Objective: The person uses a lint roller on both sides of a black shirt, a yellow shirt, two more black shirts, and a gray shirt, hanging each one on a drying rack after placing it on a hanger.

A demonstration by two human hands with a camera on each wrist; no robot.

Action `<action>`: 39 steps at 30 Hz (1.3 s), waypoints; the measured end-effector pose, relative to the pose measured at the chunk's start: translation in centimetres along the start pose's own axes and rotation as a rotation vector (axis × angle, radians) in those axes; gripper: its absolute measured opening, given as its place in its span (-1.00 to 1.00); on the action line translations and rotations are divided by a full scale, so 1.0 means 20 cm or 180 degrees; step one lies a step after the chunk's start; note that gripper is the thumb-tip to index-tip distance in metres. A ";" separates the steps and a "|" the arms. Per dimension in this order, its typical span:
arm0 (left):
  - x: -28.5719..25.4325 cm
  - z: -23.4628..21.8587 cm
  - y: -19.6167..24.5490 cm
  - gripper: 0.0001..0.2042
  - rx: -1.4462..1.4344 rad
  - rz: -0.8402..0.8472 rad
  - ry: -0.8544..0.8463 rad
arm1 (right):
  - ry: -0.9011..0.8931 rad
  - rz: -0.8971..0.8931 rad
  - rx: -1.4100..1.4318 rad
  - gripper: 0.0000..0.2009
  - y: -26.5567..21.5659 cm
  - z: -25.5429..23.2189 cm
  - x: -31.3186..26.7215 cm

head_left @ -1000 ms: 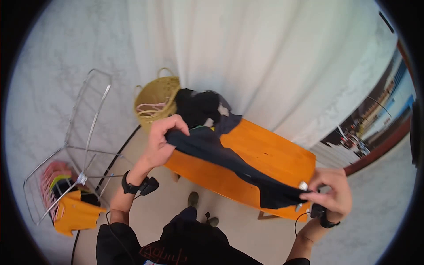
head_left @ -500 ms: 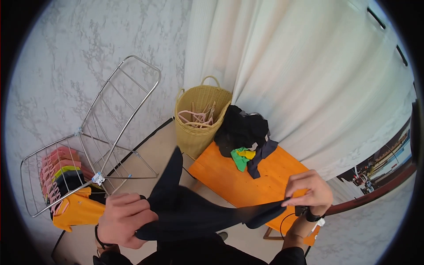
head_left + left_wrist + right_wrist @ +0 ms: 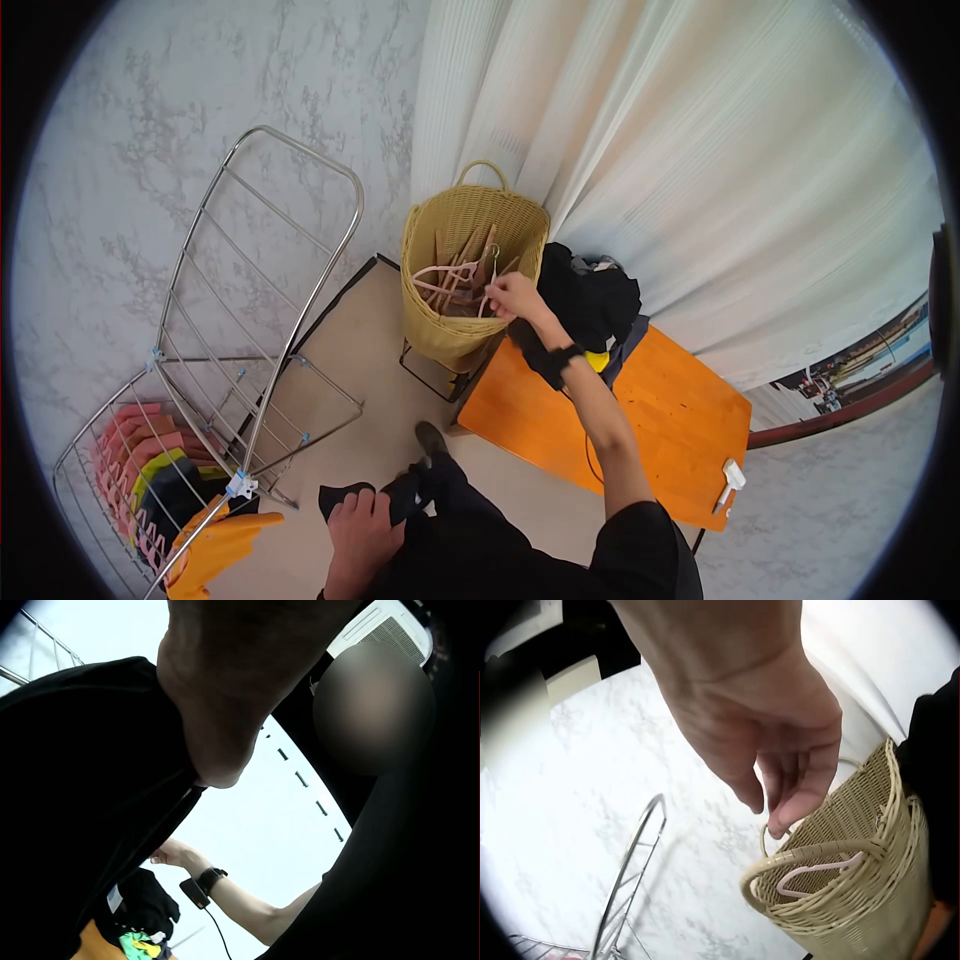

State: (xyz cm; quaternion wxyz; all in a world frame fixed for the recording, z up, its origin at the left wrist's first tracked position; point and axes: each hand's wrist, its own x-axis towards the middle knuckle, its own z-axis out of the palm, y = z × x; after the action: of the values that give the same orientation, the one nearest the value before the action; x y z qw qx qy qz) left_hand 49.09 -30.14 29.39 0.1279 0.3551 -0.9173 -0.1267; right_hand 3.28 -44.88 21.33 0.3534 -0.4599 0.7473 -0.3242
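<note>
Low in front of my body, my left hand [image 3: 365, 535] grips a dark navy garment [image 3: 343, 496]. The cloth hangs as a broad dark sheet in the left wrist view, much of it hidden by the hand and arm. My right hand [image 3: 513, 296] reaches over the near rim of a tall woven basket [image 3: 450, 340], close to pink hangers [image 3: 445, 273] inside. Its thumb and fingers are loosely bent, with nothing between them in the right wrist view.
Left of me stands a metal drying rack [image 3: 312, 153] with several garments on pink hangers, an orange shirt [image 3: 215, 555] nearest. An orange wooden table [image 3: 690, 420] bears a heap of black clothes [image 3: 592, 302] and a small white-handled object [image 3: 735, 474].
Both hands held the dark garment stretched between them. The right hand has let go and moved over to the basket; the left has drawn the garment down against my body.
</note>
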 end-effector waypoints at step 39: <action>0.43 0.20 -0.02 -0.76 0.0018 -0.2014 -0.0301 | 0.0560 0.2225 0.1849 -0.64 0.71 0.57 1.35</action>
State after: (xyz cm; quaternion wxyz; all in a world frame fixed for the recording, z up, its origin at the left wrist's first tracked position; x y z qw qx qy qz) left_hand 41.90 -35.78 26.84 0.0384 0.6168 -0.7666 -0.1741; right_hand -2.56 -66.28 -2.51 0.4909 -0.0330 0.7629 -0.4194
